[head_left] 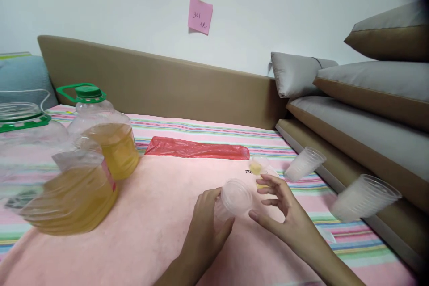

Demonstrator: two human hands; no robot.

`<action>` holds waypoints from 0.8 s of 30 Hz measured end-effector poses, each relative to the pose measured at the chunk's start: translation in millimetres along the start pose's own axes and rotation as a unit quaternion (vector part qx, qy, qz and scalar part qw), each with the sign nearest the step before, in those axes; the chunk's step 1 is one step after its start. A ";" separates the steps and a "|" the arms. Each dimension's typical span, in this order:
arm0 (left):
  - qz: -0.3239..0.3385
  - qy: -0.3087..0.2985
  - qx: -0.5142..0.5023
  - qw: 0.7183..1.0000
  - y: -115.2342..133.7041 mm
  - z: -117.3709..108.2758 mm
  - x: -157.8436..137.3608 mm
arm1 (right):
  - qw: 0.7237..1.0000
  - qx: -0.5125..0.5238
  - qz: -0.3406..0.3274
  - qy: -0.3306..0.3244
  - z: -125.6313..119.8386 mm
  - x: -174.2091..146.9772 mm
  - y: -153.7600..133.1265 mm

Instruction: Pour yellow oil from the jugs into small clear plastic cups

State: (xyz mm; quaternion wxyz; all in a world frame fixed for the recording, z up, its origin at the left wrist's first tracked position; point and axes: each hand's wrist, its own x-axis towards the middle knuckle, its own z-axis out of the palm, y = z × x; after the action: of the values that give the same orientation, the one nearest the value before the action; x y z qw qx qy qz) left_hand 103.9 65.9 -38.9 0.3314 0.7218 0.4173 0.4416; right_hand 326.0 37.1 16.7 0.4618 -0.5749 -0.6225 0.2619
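Note:
Low in the middle, my left hand [209, 219] is wrapped round a clear plastic cup [236, 199] that leans a little to the right. Just right of that cup is my right hand [281, 208], its fingers curved and apart with nothing between them. Beyond the right fingertips, a small clear cup with yellow liquid [256, 167] rests on the pink cloth [161, 232]. Another bit of yellow shows behind the right fingers, mostly hidden. I cannot tell whether the held cup contains anything.
At the left stand an open large jug of yellow liquid [73, 196] and a green-capped jug [115, 143]. A red plastic bag [197, 148] lies flat behind the cloth. Two stacks of nested cups, one nearer [363, 199] and one farther [304, 164], lie beside grey-brown cushions [368, 120].

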 end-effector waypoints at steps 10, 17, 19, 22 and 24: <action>-0.005 -0.034 -0.025 0.999 9.0 -2.1 -7.1 | 0.998 -0.024 -0.036 -0.050 13.5 4.8 -20.2; -0.008 -0.030 -0.026 0.999 7.7 -1.8 -7.8 | 0.998 0.025 -0.004 -0.051 21.5 4.5 -18.7; -0.008 -0.031 -0.025 0.999 6.7 -1.4 -8.2 | 0.998 0.033 -0.002 -0.047 23.1 4.9 -20.7; -0.012 -0.034 -0.025 0.999 6.2 -0.9 -8.5 | 0.999 0.035 -0.007 -0.036 24.1 4.8 -22.2; -0.011 -0.035 -0.027 0.999 6.2 -0.5 -8.5 | 0.999 0.027 -0.011 -0.032 23.9 4.1 -21.6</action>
State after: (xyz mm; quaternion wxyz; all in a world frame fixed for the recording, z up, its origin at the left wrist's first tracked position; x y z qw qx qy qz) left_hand 103.1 55.6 -36.5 0.3700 0.7230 0.4012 0.4236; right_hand 295.2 41.6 25.9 0.4598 -0.5467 -0.6362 0.2915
